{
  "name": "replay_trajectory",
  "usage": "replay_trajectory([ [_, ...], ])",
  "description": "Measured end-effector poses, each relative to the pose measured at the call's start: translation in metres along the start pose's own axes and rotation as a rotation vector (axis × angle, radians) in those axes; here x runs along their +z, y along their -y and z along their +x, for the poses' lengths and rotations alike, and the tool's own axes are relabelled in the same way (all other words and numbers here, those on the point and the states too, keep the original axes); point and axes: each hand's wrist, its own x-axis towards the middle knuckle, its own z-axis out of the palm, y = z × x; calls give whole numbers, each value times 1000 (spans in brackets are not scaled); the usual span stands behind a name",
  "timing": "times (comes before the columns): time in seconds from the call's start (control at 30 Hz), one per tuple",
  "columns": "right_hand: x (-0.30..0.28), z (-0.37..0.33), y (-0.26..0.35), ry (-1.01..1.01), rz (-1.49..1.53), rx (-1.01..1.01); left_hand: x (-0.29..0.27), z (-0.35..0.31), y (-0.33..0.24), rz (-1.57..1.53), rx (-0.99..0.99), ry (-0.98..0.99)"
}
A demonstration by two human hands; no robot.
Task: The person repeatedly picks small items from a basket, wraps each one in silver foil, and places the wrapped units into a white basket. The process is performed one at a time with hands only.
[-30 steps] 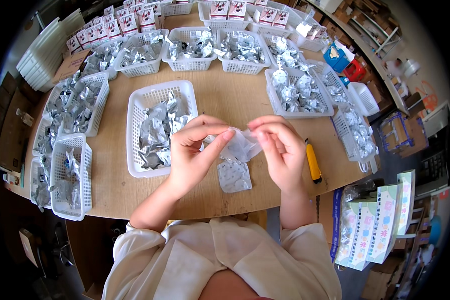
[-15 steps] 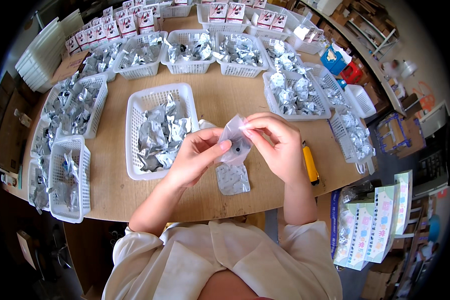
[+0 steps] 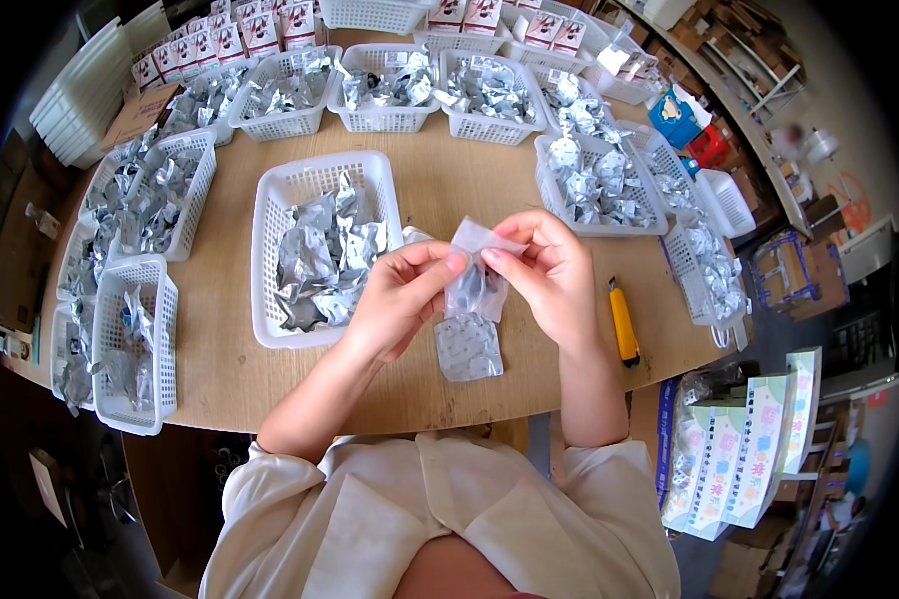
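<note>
Between my two hands is a small translucent plastic bag (image 3: 477, 297) with something dark inside that I cannot make out. My left hand (image 3: 407, 290) pinches the bag's left side between thumb and fingers. With thumb and forefinger, my right hand (image 3: 542, 272) grips the upper right of the bag, where its top is folded over. Just below, a flat silver foil pouch (image 3: 468, 349) lies on the table, partly under the bag. Left of my hands stands a large white basket (image 3: 263, 250) holding crumpled silver foil pouches (image 3: 320, 255).
A yellow utility knife (image 3: 623, 324) lies right of my right forearm. White baskets (image 3: 390, 124) of foil pouches curve round the wooden table (image 3: 220, 389) at the left, back and right. Small printed boxes (image 3: 262, 33) stand at the back. Pastel cartons (image 3: 754, 449) are beyond the right edge.
The bag has turned more upright, and its top now folds over to the right. My right hand has shifted slightly left and up, its fingers curled closer to the bag.
</note>
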Motion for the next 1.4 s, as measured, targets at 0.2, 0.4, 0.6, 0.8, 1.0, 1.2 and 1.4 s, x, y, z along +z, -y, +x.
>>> replay_trajectory([
  [0.2, 0, 0, -4, -97, -28, -61, 6, -3, -6, 108, 7, 47],
  [0.4, -6, -2, -7, 9, 108, 81, 1, -4, -3, 305, 188, -55],
  [0.6, -20, -7, -27, -17, 261, 152, -1, -4, 0, 245, 151, 89],
  [0.8, -13, -23, -29, -144, 199, 110, 0, -5, 17, 355, 94, 2],
  [1.0, -61, -47, -54, -254, 150, 167, -14, -25, 66, 1135, 204, -14],
  [1.2, -53, -78, -100, 87, -241, 225, -25, -32, 93, 1679, 329, -93],
  [1.4, -41, -77, -110, 93, -395, 335, -30, -25, 91, 1506, 221, -135],
])
